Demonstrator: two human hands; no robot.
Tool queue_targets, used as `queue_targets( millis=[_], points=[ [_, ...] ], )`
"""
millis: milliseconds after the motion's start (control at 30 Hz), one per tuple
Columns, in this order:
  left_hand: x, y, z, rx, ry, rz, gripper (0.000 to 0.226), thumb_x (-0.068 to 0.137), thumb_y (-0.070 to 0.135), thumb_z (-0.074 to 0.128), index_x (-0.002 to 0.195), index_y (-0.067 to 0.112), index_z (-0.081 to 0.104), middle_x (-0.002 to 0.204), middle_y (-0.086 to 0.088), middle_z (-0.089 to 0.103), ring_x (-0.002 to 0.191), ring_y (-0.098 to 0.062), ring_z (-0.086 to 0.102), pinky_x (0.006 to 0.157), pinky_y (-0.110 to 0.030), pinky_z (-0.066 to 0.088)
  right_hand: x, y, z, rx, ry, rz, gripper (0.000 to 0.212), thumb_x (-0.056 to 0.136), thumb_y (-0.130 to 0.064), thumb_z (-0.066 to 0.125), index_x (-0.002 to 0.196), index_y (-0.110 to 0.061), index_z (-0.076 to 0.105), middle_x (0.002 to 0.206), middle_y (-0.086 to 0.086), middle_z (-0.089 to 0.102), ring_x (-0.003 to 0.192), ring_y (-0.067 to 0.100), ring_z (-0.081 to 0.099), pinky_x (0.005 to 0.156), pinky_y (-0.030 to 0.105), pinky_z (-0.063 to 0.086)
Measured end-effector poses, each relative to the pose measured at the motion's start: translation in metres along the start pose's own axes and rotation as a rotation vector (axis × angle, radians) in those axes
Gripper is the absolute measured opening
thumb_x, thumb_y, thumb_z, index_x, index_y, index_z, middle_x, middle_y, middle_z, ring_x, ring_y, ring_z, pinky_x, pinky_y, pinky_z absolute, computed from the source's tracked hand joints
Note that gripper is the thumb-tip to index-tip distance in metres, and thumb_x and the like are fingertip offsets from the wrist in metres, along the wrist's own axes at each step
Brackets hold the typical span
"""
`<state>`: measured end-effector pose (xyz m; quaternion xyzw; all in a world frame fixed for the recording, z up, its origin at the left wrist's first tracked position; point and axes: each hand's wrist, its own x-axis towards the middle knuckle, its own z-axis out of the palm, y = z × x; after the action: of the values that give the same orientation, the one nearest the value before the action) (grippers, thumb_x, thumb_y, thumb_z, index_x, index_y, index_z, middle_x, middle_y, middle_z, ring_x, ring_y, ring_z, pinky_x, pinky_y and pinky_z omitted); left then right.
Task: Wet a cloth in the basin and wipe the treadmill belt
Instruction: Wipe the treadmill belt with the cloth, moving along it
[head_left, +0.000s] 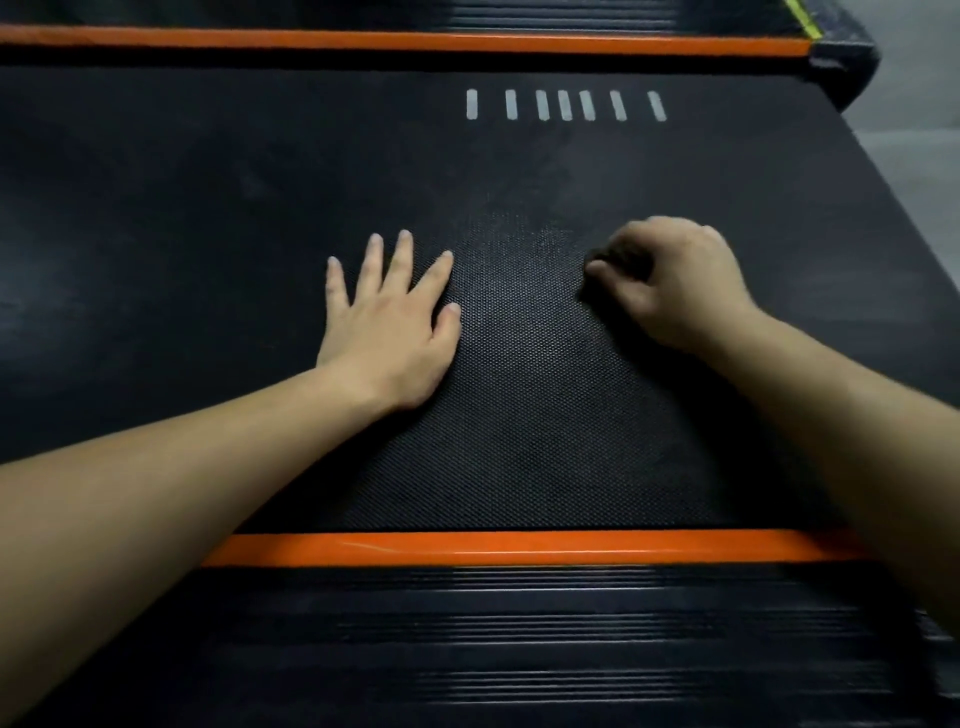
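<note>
The black textured treadmill belt fills the middle of the view and has dull, dusty smears. My left hand lies flat on it, fingers spread, holding nothing. To its right, my right hand is curled into a fist and pressed onto the belt. Its fingers and thumb close on a small dark bunch that looks like a dark cloth. Most of the cloth is hidden under the hand and hard to tell from shadow. No basin is in view.
An orange side rail borders the belt's near edge, with a ribbed black foot rail below it. A second orange rail runs along the far edge. Several grey marks are printed on the belt. Grey floor shows at right.
</note>
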<state>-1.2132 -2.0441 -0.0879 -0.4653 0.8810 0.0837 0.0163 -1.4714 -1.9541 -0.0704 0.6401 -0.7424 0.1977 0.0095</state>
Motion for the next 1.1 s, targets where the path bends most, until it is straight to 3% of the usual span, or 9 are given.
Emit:
queue_targets(
  millis=[67,233,300,433,567,667,833,1000,1100],
  points=[
    [0.0,0.001,0.0,-0.001,-0.014,-0.002,0.061,0.102,0.052,0.018,0.16,0.036,0.008,0.17,-0.004,-0.007,0.155,-0.026,-0.015,0.121,-0.058,-0.011,-0.012,-0.015,0.003,0.012,-0.007,-0.022,0.039,0.083,-0.059,0.048,0.092,-0.026,0.068,0.087,-0.003,0.067,0.088,0.027,0.063,0.078,0.039,0.044],
    [0.001,0.005,-0.006,0.006,-0.035,0.012,0.061,0.104,0.049,0.02,0.161,0.032,0.008,0.169,-0.01,-0.006,0.154,-0.03,-0.014,0.12,-0.06,-0.012,-0.052,-0.037,-0.002,0.092,-0.206,-0.363,0.03,0.086,-0.054,0.054,0.09,-0.028,0.067,0.08,-0.007,0.061,0.075,0.021,0.058,0.067,0.032,0.036],
    [0.005,0.006,-0.009,0.016,-0.036,0.029,0.061,0.104,0.049,0.021,0.161,0.031,0.012,0.169,-0.012,-0.004,0.155,-0.029,-0.012,0.12,-0.06,-0.012,-0.02,-0.016,0.004,0.025,-0.095,-0.282,0.03,0.086,-0.053,0.054,0.092,-0.027,0.069,0.082,-0.003,0.065,0.08,0.027,0.062,0.069,0.035,0.041],
    [0.034,0.002,-0.016,0.003,-0.02,0.021,0.061,0.103,0.053,0.024,0.16,0.032,0.017,0.17,-0.011,0.0,0.155,-0.03,-0.008,0.122,-0.057,-0.011,0.038,0.012,0.015,-0.051,0.085,0.165,0.032,0.09,-0.052,0.056,0.096,-0.023,0.065,0.097,0.003,0.068,0.098,0.032,0.061,0.084,0.041,0.041],
    [0.068,0.001,-0.018,0.009,-0.019,0.018,0.064,0.102,0.057,0.022,0.16,0.033,0.012,0.17,-0.01,-0.002,0.155,-0.031,-0.01,0.123,-0.055,-0.009,0.012,-0.027,0.019,0.024,-0.024,-0.059,0.028,0.088,-0.052,0.059,0.095,-0.026,0.066,0.091,-0.004,0.065,0.093,0.026,0.061,0.08,0.039,0.039],
    [0.073,0.003,-0.01,0.019,-0.023,0.02,0.064,0.102,0.057,0.017,0.16,0.035,0.005,0.17,-0.008,-0.008,0.154,-0.03,-0.015,0.122,-0.055,-0.011,0.029,-0.012,0.013,0.025,-0.115,-0.141,0.029,0.088,-0.051,0.059,0.096,-0.025,0.067,0.09,-0.003,0.065,0.091,0.026,0.062,0.082,0.039,0.043],
    [0.073,0.002,-0.009,0.019,-0.026,0.029,0.063,0.102,0.056,0.014,0.16,0.036,0.003,0.169,-0.007,-0.009,0.154,-0.028,-0.017,0.122,-0.055,-0.011,0.103,0.023,0.029,-0.071,0.08,0.261,0.028,0.092,-0.051,0.055,0.1,-0.025,0.063,0.105,0.004,0.069,0.103,0.033,0.061,0.091,0.042,0.039],
    [0.072,0.002,-0.007,0.029,-0.01,0.043,0.065,0.1,0.056,0.01,0.16,0.035,-0.002,0.169,-0.007,-0.012,0.154,-0.029,-0.019,0.122,-0.055,-0.011,0.078,-0.018,0.038,-0.022,-0.005,-0.085,0.029,0.09,-0.052,0.055,0.096,-0.026,0.065,0.094,-0.001,0.067,0.093,0.027,0.063,0.083,0.041,0.039],
    [0.073,0.001,-0.006,0.033,-0.008,0.045,0.065,0.099,0.057,0.008,0.16,0.036,-0.004,0.168,-0.007,-0.014,0.153,-0.028,-0.02,0.123,-0.055,-0.01,0.108,0.014,0.034,-0.062,-0.046,-0.075,0.028,0.09,-0.05,0.058,0.099,-0.025,0.066,0.098,0.001,0.069,0.097,0.029,0.064,0.087,0.043,0.045]
  ],
)
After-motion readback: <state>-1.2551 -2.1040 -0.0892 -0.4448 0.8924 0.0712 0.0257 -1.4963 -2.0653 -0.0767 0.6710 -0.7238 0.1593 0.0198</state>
